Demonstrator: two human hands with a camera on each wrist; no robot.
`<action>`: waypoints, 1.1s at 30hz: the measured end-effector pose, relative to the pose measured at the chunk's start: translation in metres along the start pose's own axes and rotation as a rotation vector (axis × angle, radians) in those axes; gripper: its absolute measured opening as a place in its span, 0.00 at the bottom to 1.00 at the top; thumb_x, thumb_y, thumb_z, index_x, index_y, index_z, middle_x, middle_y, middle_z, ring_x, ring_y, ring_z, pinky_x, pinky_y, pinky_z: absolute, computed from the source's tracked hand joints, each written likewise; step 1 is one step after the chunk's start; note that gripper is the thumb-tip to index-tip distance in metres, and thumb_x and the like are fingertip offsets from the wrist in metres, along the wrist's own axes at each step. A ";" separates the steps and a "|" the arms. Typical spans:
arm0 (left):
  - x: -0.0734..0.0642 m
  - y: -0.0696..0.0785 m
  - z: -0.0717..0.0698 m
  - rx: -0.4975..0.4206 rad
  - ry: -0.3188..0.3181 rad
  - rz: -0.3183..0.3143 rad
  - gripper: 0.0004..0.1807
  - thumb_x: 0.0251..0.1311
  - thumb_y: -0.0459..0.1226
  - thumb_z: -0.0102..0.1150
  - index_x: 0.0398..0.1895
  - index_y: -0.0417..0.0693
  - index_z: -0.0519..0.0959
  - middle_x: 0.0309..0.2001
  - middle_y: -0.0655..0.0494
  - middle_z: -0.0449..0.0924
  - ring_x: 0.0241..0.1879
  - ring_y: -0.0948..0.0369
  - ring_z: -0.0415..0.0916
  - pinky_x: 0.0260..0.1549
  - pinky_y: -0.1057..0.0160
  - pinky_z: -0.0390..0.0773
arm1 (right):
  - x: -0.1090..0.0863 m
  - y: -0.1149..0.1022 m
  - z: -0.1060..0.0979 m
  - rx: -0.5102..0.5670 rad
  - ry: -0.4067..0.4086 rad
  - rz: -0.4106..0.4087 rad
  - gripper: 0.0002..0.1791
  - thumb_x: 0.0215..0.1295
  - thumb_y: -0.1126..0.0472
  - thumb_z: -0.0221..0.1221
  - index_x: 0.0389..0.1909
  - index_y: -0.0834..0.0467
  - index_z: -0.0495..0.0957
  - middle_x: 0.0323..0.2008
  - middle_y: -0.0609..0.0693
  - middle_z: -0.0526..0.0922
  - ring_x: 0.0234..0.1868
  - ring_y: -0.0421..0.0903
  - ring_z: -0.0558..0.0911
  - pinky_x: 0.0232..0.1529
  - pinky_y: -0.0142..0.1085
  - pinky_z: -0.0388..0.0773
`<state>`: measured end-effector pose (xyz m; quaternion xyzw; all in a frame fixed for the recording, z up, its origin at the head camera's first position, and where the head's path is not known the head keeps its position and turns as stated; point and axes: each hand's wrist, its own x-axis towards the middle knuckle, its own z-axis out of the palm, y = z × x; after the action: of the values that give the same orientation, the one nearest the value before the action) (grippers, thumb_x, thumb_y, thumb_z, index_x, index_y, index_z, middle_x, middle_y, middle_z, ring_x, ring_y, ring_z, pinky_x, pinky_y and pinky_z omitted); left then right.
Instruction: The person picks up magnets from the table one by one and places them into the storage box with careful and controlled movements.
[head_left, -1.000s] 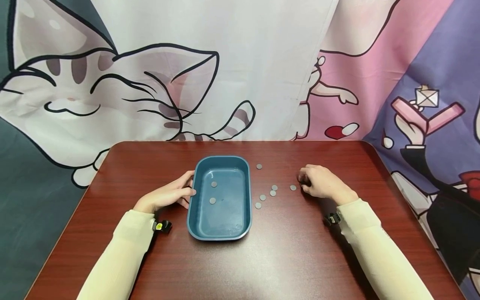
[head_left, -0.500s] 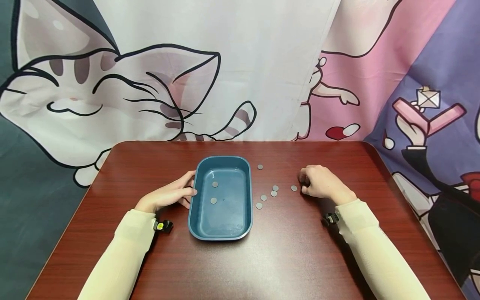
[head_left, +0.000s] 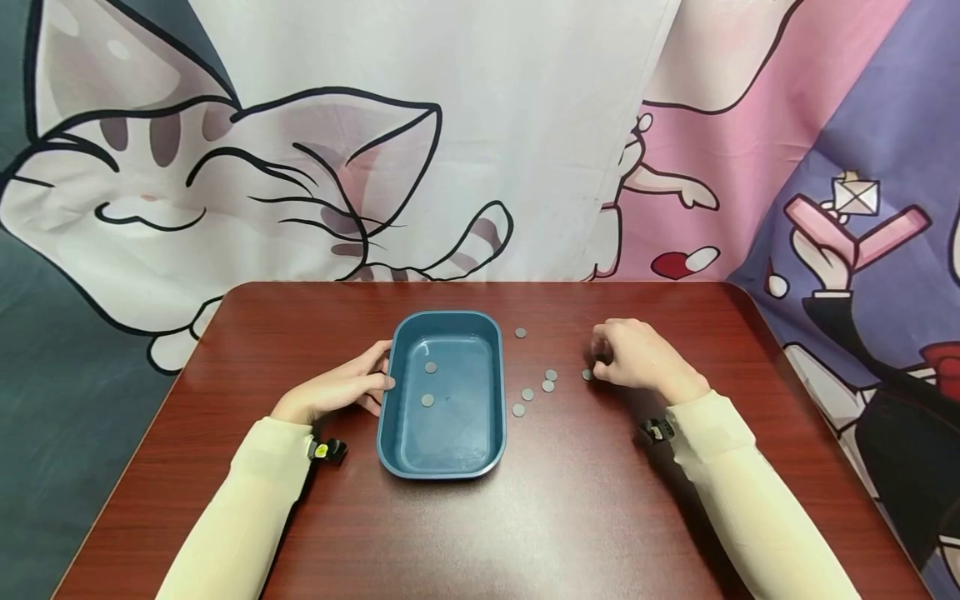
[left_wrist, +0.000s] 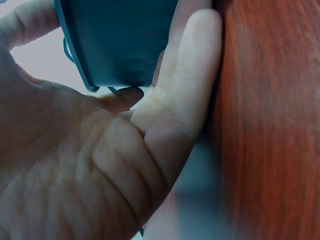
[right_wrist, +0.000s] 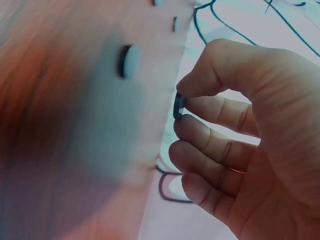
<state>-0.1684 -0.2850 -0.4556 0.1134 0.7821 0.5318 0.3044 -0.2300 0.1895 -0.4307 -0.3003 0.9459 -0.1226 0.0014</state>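
A blue rectangular tray (head_left: 441, 433) stands on the table, with two small grey coin-like discs lying on its floor. My left hand (head_left: 341, 390) holds its left side, thumb at the rim and fingers against the outer wall. In the left wrist view the hand (left_wrist: 100, 145) partly covers the tray wall (left_wrist: 120, 45). Between thumb and fingertips my right hand (right_wrist: 225, 125) pinches a grey disc (right_wrist: 178, 105), seen edge-on and just off the table. In the head view this right hand (head_left: 641, 360) hides that disc and partly covers another disc (head_left: 587, 375) on the table.
Several more discs lie between tray and right hand, among them a far disc (head_left: 521, 333) and a near disc (head_left: 518, 410). The reddish-brown table (head_left: 555, 517) ends at the back against a printed curtain (head_left: 525, 125). Each wrist wears a small black camera.
My right hand has risen slightly and shifted left, now overlapping the nearest disc on the table. The left hand and the tray stay where they were.
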 end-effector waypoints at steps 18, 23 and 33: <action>0.001 0.001 0.000 -0.015 -0.003 -0.004 0.38 0.74 0.39 0.50 0.82 0.53 0.46 0.53 0.39 0.71 0.43 0.51 0.85 0.42 0.51 0.89 | 0.041 -0.066 -0.012 0.078 0.053 -0.116 0.07 0.48 0.62 0.66 0.29 0.53 0.79 0.26 0.46 0.78 0.28 0.42 0.75 0.34 0.38 0.76; 0.000 0.000 0.000 -0.013 0.000 -0.006 0.38 0.74 0.39 0.50 0.81 0.53 0.46 0.54 0.39 0.72 0.43 0.52 0.85 0.42 0.52 0.89 | 0.058 -0.091 -0.016 0.117 0.060 -0.156 0.06 0.50 0.62 0.66 0.29 0.52 0.79 0.26 0.45 0.78 0.28 0.41 0.76 0.34 0.36 0.76; 0.000 0.000 0.000 -0.014 -0.006 0.003 0.38 0.74 0.39 0.50 0.82 0.53 0.46 0.53 0.38 0.71 0.42 0.51 0.86 0.43 0.51 0.89 | 0.085 -0.139 -0.016 0.189 0.038 -0.213 0.06 0.52 0.60 0.67 0.31 0.52 0.79 0.29 0.45 0.79 0.32 0.41 0.77 0.38 0.35 0.78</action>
<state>-0.1687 -0.2851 -0.4558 0.1140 0.7772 0.5374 0.3070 -0.2220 0.0347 -0.3765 -0.3950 0.8929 -0.2163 -0.0013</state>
